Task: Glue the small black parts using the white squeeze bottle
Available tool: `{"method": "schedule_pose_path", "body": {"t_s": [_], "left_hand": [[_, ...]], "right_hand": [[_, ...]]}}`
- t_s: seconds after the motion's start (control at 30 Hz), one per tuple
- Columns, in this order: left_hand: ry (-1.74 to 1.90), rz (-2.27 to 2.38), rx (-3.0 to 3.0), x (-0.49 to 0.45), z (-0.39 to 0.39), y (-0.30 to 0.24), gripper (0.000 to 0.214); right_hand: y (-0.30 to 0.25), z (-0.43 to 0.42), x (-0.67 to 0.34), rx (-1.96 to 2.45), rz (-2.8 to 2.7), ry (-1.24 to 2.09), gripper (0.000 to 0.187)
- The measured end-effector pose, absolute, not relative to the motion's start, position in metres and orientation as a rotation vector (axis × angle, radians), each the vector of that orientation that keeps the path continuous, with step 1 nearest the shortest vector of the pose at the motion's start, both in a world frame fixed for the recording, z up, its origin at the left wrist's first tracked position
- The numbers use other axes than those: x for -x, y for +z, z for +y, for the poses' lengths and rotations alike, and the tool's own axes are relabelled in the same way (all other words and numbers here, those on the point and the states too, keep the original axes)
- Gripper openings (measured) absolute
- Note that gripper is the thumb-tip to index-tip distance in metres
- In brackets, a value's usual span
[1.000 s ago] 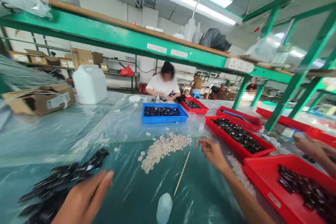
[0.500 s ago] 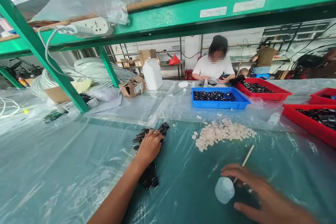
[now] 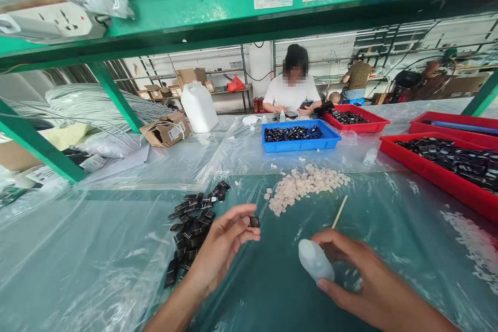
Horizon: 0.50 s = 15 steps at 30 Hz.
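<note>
My left hand (image 3: 227,241) pinches a small black rectangular part (image 3: 254,222) between thumb and fingers, above the table. Beside that wrist lies a loose pile of similar black parts (image 3: 192,231). At the right, my right hand (image 3: 350,270) is closed around a translucent whitish bottle (image 3: 317,260), which leans to one side with its rounded end toward the upper left. Just beyond those fingers a thin pale wooden stick (image 3: 340,211) lies on the table. A heap of small whitish pieces (image 3: 303,187) sits farther back between the two hands.
A blue tray (image 3: 301,147) and red trays (image 3: 439,175) hold many black parts. A small clear bottle (image 3: 370,156) lies by the red tray. At the back are a white jug (image 3: 199,108), an open carton (image 3: 165,129) and a seated person (image 3: 292,91). A green shelf beam (image 3: 218,8) crosses overhead.
My left hand has lifted off the pile and moved right with one black part. My right hand has closed on the bottle, which is now tilted. The view has shifted rightward.
</note>
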State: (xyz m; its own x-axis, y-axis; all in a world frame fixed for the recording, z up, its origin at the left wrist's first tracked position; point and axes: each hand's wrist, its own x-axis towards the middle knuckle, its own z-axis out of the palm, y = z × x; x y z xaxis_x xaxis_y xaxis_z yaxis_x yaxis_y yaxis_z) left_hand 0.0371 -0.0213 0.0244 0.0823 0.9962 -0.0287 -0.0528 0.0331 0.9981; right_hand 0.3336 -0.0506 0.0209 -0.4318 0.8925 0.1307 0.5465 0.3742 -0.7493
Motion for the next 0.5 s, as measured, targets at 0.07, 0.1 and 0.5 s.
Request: {"method": "schedule_pose_path", "body": {"t_s": [0.07,0.1,0.5], "left_hand": [[1.088,1.052,-1.075,-0.048,-0.030,0.024,0.046],[1.058,1.022,-1.046,-0.052,-0.034,0.025,0.044],[1.235,1.053,-1.277,-0.076,-0.076,0.035,0.014]], "right_hand": [[0.024,-0.053,-0.333,1.196,-2.141,0.714,0.033],[0.027,-0.055,-0.333,1.159,-2.151,0.639,0.036],[0.025,-0.074,-0.343,0.961,-2.147,0.083,0.048]]}}
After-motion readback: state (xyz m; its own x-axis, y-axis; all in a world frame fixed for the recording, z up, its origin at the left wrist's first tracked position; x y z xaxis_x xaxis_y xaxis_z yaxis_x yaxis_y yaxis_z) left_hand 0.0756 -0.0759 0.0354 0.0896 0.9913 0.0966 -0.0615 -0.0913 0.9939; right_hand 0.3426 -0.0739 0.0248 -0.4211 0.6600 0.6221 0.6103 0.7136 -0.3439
